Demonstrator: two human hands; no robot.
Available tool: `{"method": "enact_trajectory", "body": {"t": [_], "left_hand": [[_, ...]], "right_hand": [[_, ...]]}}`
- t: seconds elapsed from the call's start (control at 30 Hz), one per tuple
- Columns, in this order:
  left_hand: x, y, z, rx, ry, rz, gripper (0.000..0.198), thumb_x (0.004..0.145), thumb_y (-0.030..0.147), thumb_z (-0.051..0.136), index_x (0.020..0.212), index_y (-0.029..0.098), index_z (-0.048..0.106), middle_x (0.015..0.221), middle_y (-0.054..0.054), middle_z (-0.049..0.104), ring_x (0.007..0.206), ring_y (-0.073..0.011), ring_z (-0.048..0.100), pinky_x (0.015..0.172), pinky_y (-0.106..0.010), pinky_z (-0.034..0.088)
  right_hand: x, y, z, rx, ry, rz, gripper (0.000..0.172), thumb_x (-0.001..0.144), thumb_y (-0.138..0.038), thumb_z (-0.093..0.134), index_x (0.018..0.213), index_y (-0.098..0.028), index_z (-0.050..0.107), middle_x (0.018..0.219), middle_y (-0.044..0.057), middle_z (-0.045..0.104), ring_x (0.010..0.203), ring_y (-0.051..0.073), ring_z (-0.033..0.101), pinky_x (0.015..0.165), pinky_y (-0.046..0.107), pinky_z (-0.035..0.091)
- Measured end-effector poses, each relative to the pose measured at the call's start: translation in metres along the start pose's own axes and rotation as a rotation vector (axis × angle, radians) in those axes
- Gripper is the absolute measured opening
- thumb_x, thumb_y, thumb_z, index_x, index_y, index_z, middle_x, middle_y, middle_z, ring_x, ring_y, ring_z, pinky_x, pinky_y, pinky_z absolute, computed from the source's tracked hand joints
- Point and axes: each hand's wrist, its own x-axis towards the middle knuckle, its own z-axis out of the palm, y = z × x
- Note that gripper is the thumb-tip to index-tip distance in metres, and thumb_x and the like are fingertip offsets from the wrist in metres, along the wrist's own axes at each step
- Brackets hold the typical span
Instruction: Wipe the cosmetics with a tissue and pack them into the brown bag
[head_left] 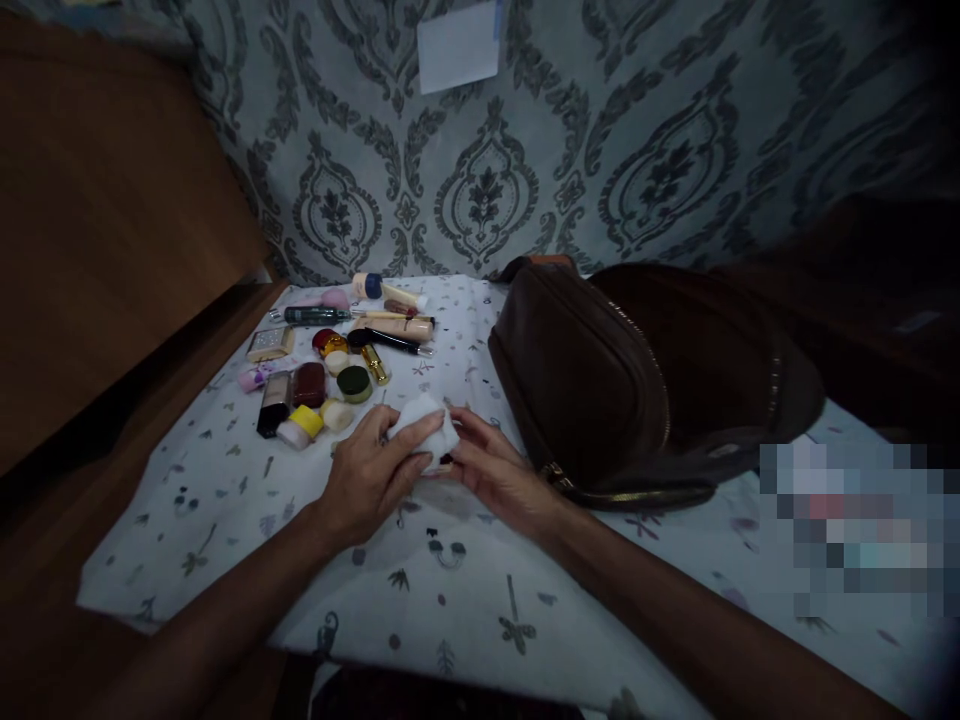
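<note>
My left hand [367, 475] is closed round a bunched white cloth or wipe [421, 425], its thumb and fingers pressing into the soft folds. From the other side my right hand [495, 470] meets it, with fingers bent around a small item under the cloth. Only a dark spot and a pale edge of that item show, so its kind is hidden. Just beyond my left hand lie cosmetics: a round dark-green-lidded jar [354, 383], a gold tube [375, 365], a yellow-banded jar [306, 422] and a cream-coloured jar [337, 414].
A large dark brown bag [592, 380] with a zip stands on the right of the patterned white tablecloth [442, 620]. Several more cosmetics, including a black brush [394, 342] and a glittery compact [271, 344], lie at the back left. Wooden furniture [112, 240] borders the left.
</note>
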Motion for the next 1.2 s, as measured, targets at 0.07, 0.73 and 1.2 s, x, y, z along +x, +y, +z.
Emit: {"method": "enact_trajectory", "body": {"t": [0.07,0.73,1.2], "left_hand": [[0.0,-0.001,-0.001,-0.069,-0.03,-0.104,0.043,0.101,0.037,0.038,0.135,0.017,0.055,0.092,-0.004,0.049,0.083,-0.0171,0.051,0.072,-0.028,0.044],[0.003,-0.002,0.011,-0.804,-0.314,-0.707,0.069,0.097,0.063,0.025,0.099,0.014,0.073,0.09,-0.006,0.074,0.084,-0.0219,0.064,0.086,-0.032,0.051],[0.002,0.0,0.014,-0.995,-0.236,-0.72,0.055,0.086,0.058,0.061,0.116,0.012,0.067,0.1,-0.008,0.074,0.095,-0.0251,0.066,0.089,-0.035,0.052]], "right_hand": [[-0.001,-0.001,0.002,-0.015,-0.031,0.013,0.039,0.069,-0.03,0.084,0.105,-0.026,0.067,0.096,-0.001,0.066,0.087,0.014,0.065,0.076,0.027,0.057],[0.001,-0.001,-0.003,-0.729,0.134,-0.448,0.074,0.059,-0.043,0.089,0.123,-0.025,0.056,0.123,0.008,0.063,0.107,0.025,0.062,0.096,0.042,0.05],[-0.009,-0.007,0.005,-1.148,0.168,-0.722,0.051,0.079,-0.028,0.069,0.127,-0.025,0.052,0.12,0.009,0.058,0.113,0.026,0.057,0.1,0.044,0.047]]}}
